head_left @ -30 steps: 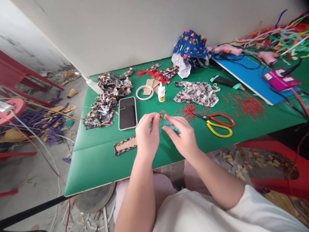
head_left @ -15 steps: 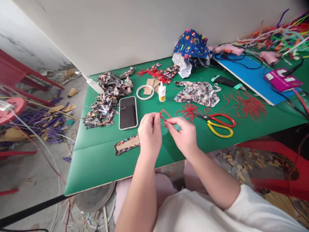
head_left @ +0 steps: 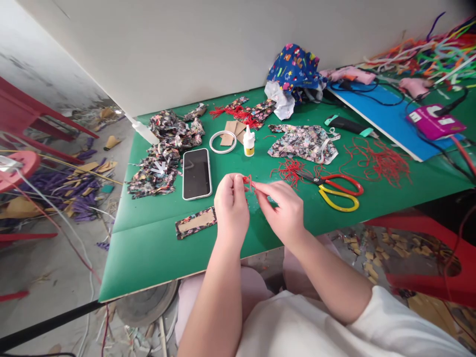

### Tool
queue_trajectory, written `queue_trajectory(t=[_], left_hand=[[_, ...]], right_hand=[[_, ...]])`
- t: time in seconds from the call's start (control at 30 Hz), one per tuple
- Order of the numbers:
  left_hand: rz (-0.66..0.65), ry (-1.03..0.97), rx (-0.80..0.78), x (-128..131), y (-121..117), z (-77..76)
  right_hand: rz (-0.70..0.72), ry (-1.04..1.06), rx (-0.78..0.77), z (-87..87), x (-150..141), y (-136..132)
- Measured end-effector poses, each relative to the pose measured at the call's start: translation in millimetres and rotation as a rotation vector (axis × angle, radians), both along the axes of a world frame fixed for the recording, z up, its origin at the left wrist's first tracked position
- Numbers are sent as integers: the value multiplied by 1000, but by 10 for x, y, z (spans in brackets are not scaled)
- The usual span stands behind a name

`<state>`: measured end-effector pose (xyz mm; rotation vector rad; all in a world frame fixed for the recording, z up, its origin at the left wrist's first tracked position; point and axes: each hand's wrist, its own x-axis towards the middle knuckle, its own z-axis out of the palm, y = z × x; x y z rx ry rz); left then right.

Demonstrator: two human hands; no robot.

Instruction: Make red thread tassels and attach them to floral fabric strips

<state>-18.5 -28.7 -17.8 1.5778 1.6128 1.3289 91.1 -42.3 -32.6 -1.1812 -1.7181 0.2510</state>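
Between my hands a short red string (head_left: 250, 182) is looped, just above the table. My left hand (head_left: 232, 203) pinches one part of it between thumb and forefinger. From the other side my right hand (head_left: 280, 206) pinches the string too, fingertips close to the left ones. Partly behind my left wrist lies a strip of card edged with flowered fabric (head_left: 196, 222). Scissors with one red and one yellow handle (head_left: 334, 191) lie to the right, their blades over a bundle of red strings (head_left: 292, 171). A small glue bottle (head_left: 249, 143) stands upright beyond my hands.
A phone (head_left: 197, 174), a white ring (head_left: 211, 144) and flowered scraps (head_left: 158, 168) lie left on the green table (head_left: 148, 253). Flowered fabric (head_left: 303, 143), a utility knife (head_left: 349, 126), loose red strings (head_left: 386, 163) and a blue board (head_left: 386, 119) with corded pink tools (head_left: 351, 75) are right.
My right thumb and forefinger have closed on the string, and its open loop has become smaller and tighter. My left hand has shifted slightly right. The things on the table have stayed put.
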Motion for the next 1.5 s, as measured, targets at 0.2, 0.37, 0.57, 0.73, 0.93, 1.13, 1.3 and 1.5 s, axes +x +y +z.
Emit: queue_trajectory(t=[0.2,0.37,0.57,0.73,0.93,1.13,1.3,1.5], left_hand=[[-19,-82,-19,45,-6,7],[-23,-85,-52,32,-3,15],[-123,-135,-106,-4,0,43],[-196,-275,-173,-49,23,48],[-158,-276,-171,-102,33,34],[1,108,57,-74,-7,36],[31,267,174,-59,-6,31],[32,254,131,-137,18,47]], right_hand=[[-31,-63,118,-68,-18,26],[-21,-103,162,-89,-17,42],[-26,-144,119,-77,39,55],[-21,-168,115,-56,80,55],[41,-105,72,-4,118,52],[0,-99,33,35,109,54],[-5,-94,-42,-18,145,65],[72,-113,-254,-158,318,29]])
